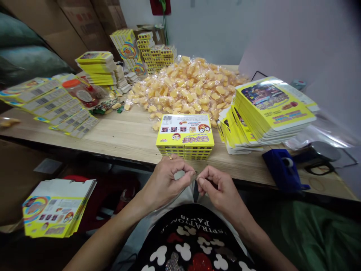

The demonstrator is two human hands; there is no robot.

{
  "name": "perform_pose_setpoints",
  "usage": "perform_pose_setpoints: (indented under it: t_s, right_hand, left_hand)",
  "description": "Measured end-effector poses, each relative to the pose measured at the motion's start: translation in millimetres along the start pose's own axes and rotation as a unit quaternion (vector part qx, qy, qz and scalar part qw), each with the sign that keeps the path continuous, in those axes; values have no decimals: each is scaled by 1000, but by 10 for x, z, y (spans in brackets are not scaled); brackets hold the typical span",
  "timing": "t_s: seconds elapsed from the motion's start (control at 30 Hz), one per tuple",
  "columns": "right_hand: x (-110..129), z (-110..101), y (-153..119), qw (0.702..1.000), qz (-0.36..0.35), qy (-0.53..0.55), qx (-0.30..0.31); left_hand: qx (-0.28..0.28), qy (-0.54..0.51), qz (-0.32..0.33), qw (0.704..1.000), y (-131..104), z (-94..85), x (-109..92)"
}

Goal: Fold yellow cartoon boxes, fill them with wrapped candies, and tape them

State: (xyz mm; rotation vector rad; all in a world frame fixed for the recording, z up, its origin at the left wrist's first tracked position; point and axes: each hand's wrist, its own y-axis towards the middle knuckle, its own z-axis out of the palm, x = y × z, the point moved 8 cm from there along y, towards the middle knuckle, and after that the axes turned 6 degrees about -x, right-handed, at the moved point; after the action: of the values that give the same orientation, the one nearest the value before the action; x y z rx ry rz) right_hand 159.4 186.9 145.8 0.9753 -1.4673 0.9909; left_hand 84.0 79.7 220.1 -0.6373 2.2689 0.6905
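My left hand (169,178) is in front of the table's front edge, its thumb and forefinger pinched together. Close to its right, my right hand (218,188) is curled with thumb and fingertips pressed together. The fingertips of both hands nearly meet; anything between them is too small to make out. Just beyond my left hand stands a block of stacked yellow-and-white boxes (184,131) on the wooden table (121,131). Behind the boxes lies a large heap of clear-wrapped yellow pieces (191,84).
Flat printed cards (270,109) are piled at the right, near a blue tape dispenser (283,169). Fanned cartons (53,103) and a red-lidded jar (80,92) are at the left. More flat cartons (58,207) sit low at the left. Box stacks (156,52) stand at the back.
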Motion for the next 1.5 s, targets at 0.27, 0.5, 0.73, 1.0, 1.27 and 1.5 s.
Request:
perform_pose_setpoints:
  t_s: [0.27,0.5,0.73,1.0,1.27,1.5]
  right_hand:
    - [113,-36,-20,987,-50,-150,-33]
    - [265,33,-35,970,-88,-227,-27]
    - [199,18,5,975,-75,-206,-30]
    - [6,8,28,999,-8,-47,-1]
    - [8,-73,39,996,35,85,-7]
    - [83,-521,137,977,34,180,-106]
  left_hand:
    - [44,196,121,972,-53,63,-297]
    - [49,288,147,945,-70,174,-339]
    - [7,343,192,920,-123,300,-346]
    - [-27,157,108,981,-29,107,-161]
    - [-85,51,-78,992,-117,-310,327]
    - [137,-126,-394,900,-1236,84,1128]
